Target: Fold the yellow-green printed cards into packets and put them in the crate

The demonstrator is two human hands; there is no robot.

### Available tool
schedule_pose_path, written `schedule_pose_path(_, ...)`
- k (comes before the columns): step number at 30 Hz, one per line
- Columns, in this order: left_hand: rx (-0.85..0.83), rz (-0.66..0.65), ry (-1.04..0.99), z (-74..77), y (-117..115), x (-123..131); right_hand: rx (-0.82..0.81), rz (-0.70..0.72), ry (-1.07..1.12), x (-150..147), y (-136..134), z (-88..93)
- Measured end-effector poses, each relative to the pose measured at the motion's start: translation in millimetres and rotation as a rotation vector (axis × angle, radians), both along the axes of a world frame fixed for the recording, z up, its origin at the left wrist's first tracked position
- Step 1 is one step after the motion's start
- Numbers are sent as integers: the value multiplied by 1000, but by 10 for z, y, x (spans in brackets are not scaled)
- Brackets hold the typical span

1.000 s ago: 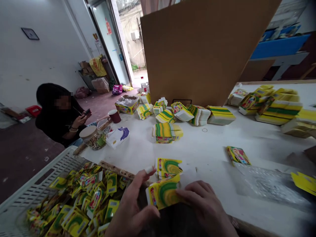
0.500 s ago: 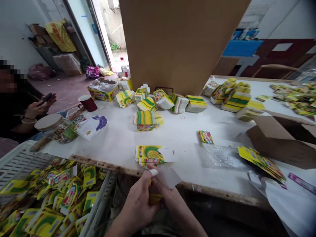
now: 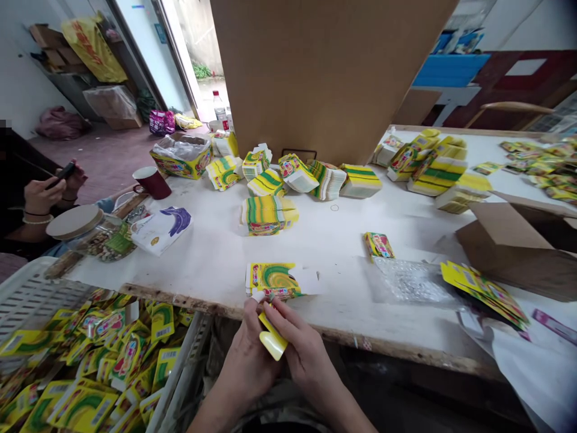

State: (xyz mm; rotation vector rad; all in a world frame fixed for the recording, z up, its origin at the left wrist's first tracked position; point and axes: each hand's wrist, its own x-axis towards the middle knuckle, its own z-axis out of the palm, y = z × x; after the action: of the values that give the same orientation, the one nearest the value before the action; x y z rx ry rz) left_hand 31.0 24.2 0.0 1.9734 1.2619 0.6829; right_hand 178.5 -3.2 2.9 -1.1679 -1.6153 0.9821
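Between my two hands, at the table's near edge, is a small yellow carton (image 3: 273, 344) with a flap sticking out towards me. My left hand (image 3: 250, 355) is closed on its left side, with something white around a fingertip. My right hand (image 3: 303, 346) grips the carton from the right, its fingers wrapped over it. Most of the carton is hidden by the fingers. Just beyond them lies a short stack of flat yellow-green cartons (image 3: 274, 276), white flaps pointing right.
A white crate (image 3: 183, 361) of yellow cartons stands at the lower left. Bundled cartons (image 3: 268, 215) line the table before a big cardboard panel (image 3: 311, 72). At right lie bubble wrap (image 3: 410, 281) and an open brown box (image 3: 509, 252). A person (image 3: 40, 198) holds a phone at left.
The carton has turned in my hands: its pale flap pointed right before, and now a yellow flap faces me. My right hand has shifted its grip upward. The view has moved slightly.
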Motion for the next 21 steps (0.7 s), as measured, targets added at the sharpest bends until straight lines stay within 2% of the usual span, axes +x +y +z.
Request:
schedule_pose_path(3,42,43,60,13,-28,-87,54,-96,-20,67,37,-33)
schedule_pose_path(9,48,42,74,235,-19,-268,26,115,-194,245,25,7)
schedule_pose_path(14,10,33,48,250,-23,-339,-36,176,-220,359,47,216)
schedule_pose_path(18,68,88,40,239,-47,-307,-57,86,-144,275,33,285)
schedule_pose_path(21,-9,77,-3,260,-70,-265,-57,11,-29,177,19,258)
